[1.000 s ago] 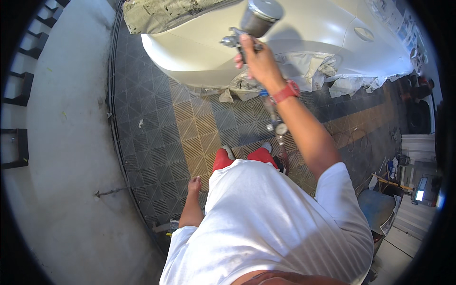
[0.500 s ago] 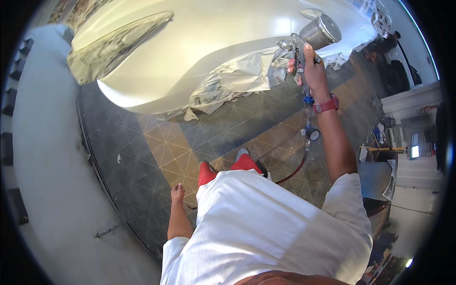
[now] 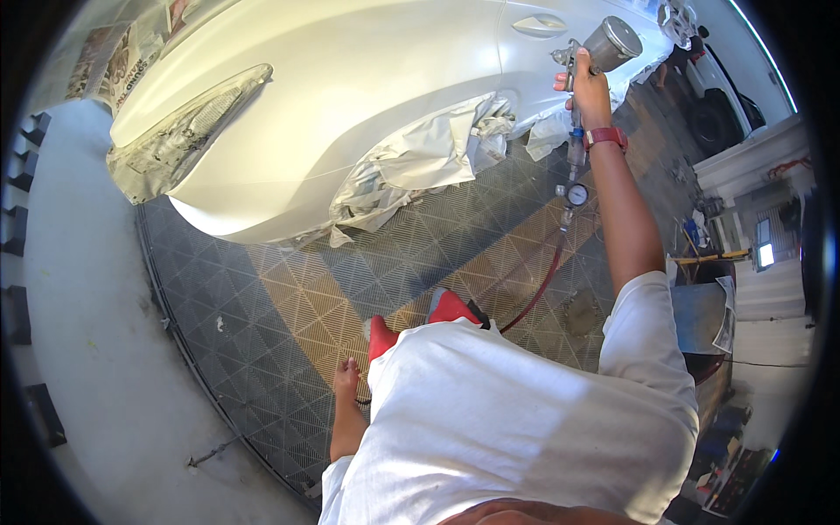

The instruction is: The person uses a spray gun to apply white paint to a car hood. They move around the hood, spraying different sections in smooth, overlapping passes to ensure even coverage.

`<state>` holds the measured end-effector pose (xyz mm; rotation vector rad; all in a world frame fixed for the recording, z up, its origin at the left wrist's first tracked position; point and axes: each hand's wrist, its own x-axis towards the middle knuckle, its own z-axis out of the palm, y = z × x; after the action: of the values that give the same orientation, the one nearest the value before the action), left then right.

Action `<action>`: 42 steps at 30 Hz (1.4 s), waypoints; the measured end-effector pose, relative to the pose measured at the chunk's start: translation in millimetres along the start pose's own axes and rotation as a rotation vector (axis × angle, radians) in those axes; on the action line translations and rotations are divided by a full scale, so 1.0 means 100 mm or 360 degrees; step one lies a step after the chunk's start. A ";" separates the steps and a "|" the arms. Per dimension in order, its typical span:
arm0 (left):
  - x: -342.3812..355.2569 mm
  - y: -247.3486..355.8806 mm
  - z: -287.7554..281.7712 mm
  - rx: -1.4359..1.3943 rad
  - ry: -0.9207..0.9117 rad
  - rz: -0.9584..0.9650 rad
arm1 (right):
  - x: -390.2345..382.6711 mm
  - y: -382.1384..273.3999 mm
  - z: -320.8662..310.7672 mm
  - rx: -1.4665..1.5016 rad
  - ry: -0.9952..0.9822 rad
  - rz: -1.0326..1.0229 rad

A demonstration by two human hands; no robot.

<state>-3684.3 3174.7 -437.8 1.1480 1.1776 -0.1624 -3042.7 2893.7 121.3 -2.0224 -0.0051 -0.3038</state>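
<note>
My right hand is wrapped round the grip of a paint spray gun, arm stretched out to the far right. A metal paint cup sits on the gun, tilted. Under the grip hang a blue-collared fitting and a round pressure gauge, with a red hose running back to my body. The gun is in front of a pearly white car body, near its door handle; a gap to the panel cannot be judged. My left hand hangs low beside my shirt, fingers loosely apart, holding nothing.
Masking paper covers the wheel arch, and more covers the headlight area. A pale wall with dark blocks stands left. Grey and tan grid tiles make the floor. At right are a blue-grey bin and another vehicle.
The spray gun in my right hand has moved right and slightly farther along the car, toward the door handle. My left hand has shifted slightly right and nearer. The view has shifted too.
</note>
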 end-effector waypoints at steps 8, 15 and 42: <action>-0.22 -0.25 -0.42 0.0071 0.0127 -0.0279 | -0.90 -0.42 0.54 0.0301 -0.0466 0.0089; -0.12 -0.01 -0.71 0.0284 0.0219 -0.0129 | -2.20 -0.84 1.46 0.0465 -0.0980 -0.0055; -0.09 -0.49 -0.90 0.0406 0.0315 -0.0284 | -2.23 -1.04 1.76 0.0415 -0.1026 -0.0124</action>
<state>-3776.5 3217.0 -454.1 1.3024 1.4671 -0.3496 -3235.7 3125.1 90.1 -1.7824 -0.5000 0.2976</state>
